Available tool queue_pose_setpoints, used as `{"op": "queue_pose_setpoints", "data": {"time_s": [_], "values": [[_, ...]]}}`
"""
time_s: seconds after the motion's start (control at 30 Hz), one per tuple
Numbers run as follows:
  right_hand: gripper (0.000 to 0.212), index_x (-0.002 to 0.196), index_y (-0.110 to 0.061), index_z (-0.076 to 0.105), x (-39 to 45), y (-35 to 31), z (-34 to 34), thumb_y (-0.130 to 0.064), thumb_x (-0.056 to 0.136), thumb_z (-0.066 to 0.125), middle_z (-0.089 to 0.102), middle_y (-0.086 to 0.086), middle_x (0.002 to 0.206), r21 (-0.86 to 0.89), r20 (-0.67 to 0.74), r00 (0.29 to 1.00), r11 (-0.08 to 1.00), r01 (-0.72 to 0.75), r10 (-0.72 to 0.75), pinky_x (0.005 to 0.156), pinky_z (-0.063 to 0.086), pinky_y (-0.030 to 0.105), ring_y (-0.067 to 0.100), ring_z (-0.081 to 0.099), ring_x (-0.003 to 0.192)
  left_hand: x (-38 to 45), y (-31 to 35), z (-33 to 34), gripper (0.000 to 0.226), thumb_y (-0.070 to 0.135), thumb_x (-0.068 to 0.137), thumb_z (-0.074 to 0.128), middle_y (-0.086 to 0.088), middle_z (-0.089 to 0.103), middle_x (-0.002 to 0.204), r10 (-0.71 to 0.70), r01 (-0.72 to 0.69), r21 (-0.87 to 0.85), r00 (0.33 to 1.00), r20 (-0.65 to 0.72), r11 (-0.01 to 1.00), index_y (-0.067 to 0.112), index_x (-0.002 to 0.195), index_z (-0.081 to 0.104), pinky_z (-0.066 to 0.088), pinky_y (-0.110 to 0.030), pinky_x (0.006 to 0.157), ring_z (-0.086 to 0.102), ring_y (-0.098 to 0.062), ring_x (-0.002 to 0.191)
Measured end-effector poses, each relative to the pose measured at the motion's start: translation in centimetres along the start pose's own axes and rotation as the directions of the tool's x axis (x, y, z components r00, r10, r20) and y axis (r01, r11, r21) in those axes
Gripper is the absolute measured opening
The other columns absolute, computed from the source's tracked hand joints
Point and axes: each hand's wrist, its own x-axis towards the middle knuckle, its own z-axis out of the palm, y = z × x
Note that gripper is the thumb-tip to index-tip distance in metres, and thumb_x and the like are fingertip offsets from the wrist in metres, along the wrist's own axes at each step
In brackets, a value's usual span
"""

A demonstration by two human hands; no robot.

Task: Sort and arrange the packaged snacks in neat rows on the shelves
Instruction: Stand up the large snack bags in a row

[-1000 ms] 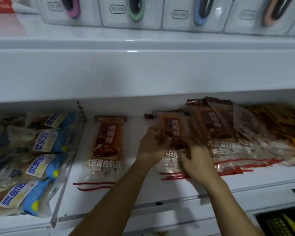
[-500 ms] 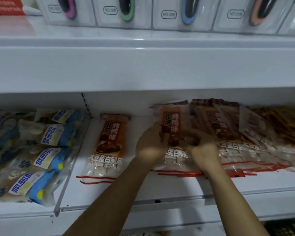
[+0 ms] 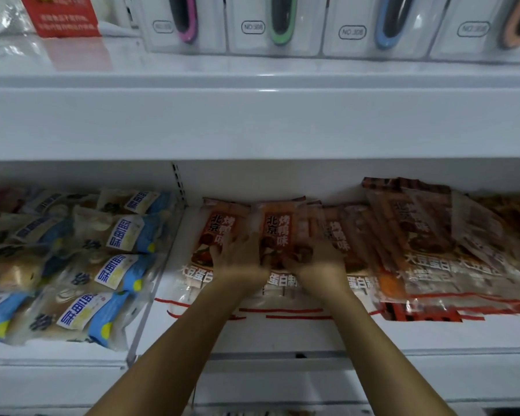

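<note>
Left hand (image 3: 237, 253) and right hand (image 3: 315, 259), fingers curled, grip orange snack packet (image 3: 278, 229) on shelf (image 3: 312, 337); blue packets (image 3: 108, 265) lie left of it.

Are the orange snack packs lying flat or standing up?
Lying flat: the orange snack packs rest face-up on the shelf, printed fronts toward the camera.

Light falls from above onto the upper shelf (image 3: 252, 85), whose white top shines with soft glare, while the lower shelf sits dimmer under its overhang. My hands (image 3: 243, 253) and the packets near them look smeared, and straight edges bow toward the corners.
</note>
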Motion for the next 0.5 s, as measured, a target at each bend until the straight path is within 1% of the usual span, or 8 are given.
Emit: {"op": "queue_pose_setpoints", "data": {"time_s": [0.03,0.1,0.17,0.23,0.3,0.37,0.43,0.5], "values": [[0.021,0.095,-0.021,0.076,0.0,0.0,0.3,-0.037,0.082,0.079,0.075,-0.007,0.086,-0.069,0.014,1.000,0.997,0.023,-0.022,0.074,0.058,0.030,0.009,0.069,0.078,-0.3,-0.2,0.2,0.041,0.051,0.097,0.051,-0.003,0.059,0.135,0.028,-0.026,0.037,0.999,-0.041,0.999,0.025,0.128,0.056,0.031,-0.057,0.109,0.041,-0.036,0.139],[0.025,0.095,-0.022,0.073,-0.2,0.2,0.7,-0.044,0.085,0.072,0.072,-0.005,0.087,-0.193,0.037,0.997,0.978,0.080,-0.074,0.071,0.057,0.034,0.014,0.067,0.078,-0.9,-0.9,1.1,0.035,0.046,0.088,0.060,-0.010,0.065,0.116,0.106,-0.094,0.088,0.983,-0.147,0.992,0.017,0.108,0.068,0.041,-0.055,0.093,0.056,-0.040,0.115],[0.029,0.104,-0.025,0.071,-0.7,0.1,0.4,-0.048,0.091,0.063,0.072,0.000,0.102,-0.284,0.005,0.995,0.954,0.100,-0.103,0.077,0.056,0.035,0.019,0.067,0.089,-1.2,-1.5,1.7,0.036,0.040,0.078,0.064,-0.015,0.065,0.109,0.148,-0.130,0.100,0.966,-0.213,0.987,0.013,0.101,0.070,0.044,-0.055,0.085,0.059,-0.040,0.101],[0.037,0.124,-0.028,0.066,-1.1,0.5,-0.5,-0.047,0.095,0.053,0.064,0.008,0.131,-0.387,-0.151,0.976,0.918,0.088,-0.157,0.096,0.052,0.040,0.029,0.061,0.118,-1.3,-1.4,1.7,0.049,0.039,0.078,0.061,-0.014,0.062,0.129,0.189,-0.178,0.072,0.965,-0.184,0.981,0.018,0.122,0.067,0.043,-0.063,0.091,0.057,-0.040,0.114],[0.056,0.146,-0.032,0.048,-1.1,1.2,-1.8,-0.051,0.094,0.056,0.039,0.012,0.157,-0.483,-0.215,0.970,0.875,-0.002,-0.116,0.111,0.040,0.051,0.039,0.039,0.142,-1.3,-0.9,1.4,0.057,0.046,0.089,0.055,-0.005,0.042,0.156,0.232,-0.226,0.069,0.968,-0.096,0.972,0.033,0.144,0.051,0.029,-0.070,0.108,0.039,-0.037,0.142],[0.078,0.151,-0.026,0.037,-0.6,1.5,-3.2,-0.060,0.087,0.066,0.027,0.013,0.164,-0.528,-0.121,0.992,0.843,-0.102,0.044,0.111,0.040,0.054,0.043,0.037,0.140,-1.1,-0.7,1.1,0.061,0.057,0.096,0.048,0.006,0.018,0.169,0.212,-0.213,0.047,0.977,0.016,0.976,0.046,0.154,0.033,0.008,-0.071,0.117,0.013,-0.032,0.156],[0.083,0.149,-0.020,0.037,0.1,1.3,-4.6,-0.057,0.084,0.073,0.041,0.013,0.157,-0.469,0.000,0.986,0.871,-0.147,0.166,0.103,0.047,0.043,0.039,0.050,0.131,-1.0,-0.9,1.1,0.062,0.061,0.097,0.045,0.009,0.010,0.170,0.179,-0.183,0.048,0.981,0.068,0.982,0.049,0.155,0.027,0.000,-0.070,0.118,0.006,-0.031,0.157],[0.076,0.148,-0.018,0.039,0.6,0.8,-6.0,-0.043,0.087,0.077,0.062,0.010,0.134,-0.298,0.061,0.966,0.928,-0.224,0.253,0.078,0.054,0.029,0.029,0.067,0.103,-1.0,-1.0,1.0,0.060,0.059,0.096,0.045,0.009,0.013,0.169,0.167,-0.170,0.030,0.982,0.090,0.985,0.049,0.153,0.029,0.000,-0.071,0.118,0.008,-0.031,0.157]]}}
